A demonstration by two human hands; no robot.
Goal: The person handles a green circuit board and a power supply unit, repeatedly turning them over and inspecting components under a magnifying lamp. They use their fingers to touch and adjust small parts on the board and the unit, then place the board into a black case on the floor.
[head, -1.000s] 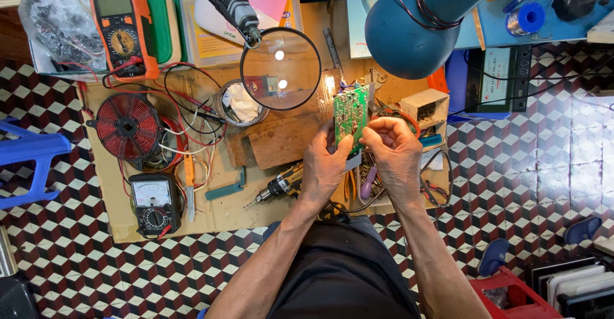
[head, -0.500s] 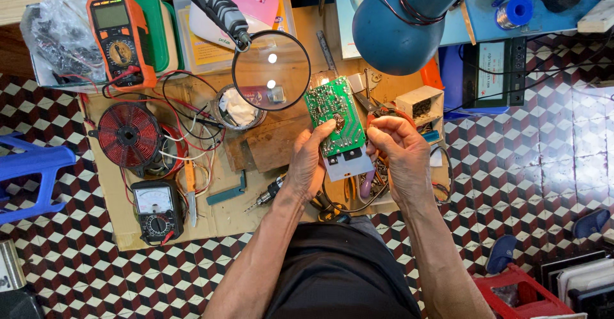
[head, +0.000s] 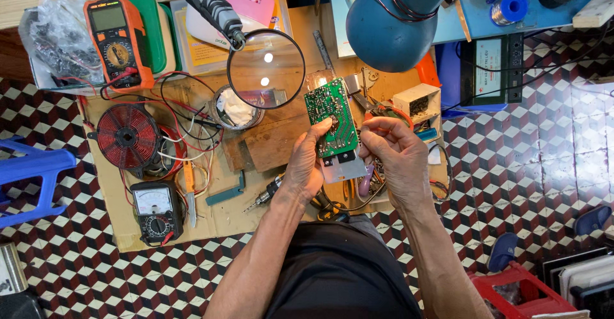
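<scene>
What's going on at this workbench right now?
A person seated over a cluttered low wooden board holds a green circuit board upright in both hands. The left hand grips its left edge, the right hand its right side. It sits just beside a magnifying glass, under a blue lamp.

Both forearms reach forward from the body, bare to the elbow, and converge at the wrists. The left hand is turned palm-right, thumb stretched up and pressing forward, the other fingers wrapped behind out of sight. The right hand sits just beside it — fingers curled inward toward the left, its back facing up, the wrist slightly bent.
</scene>
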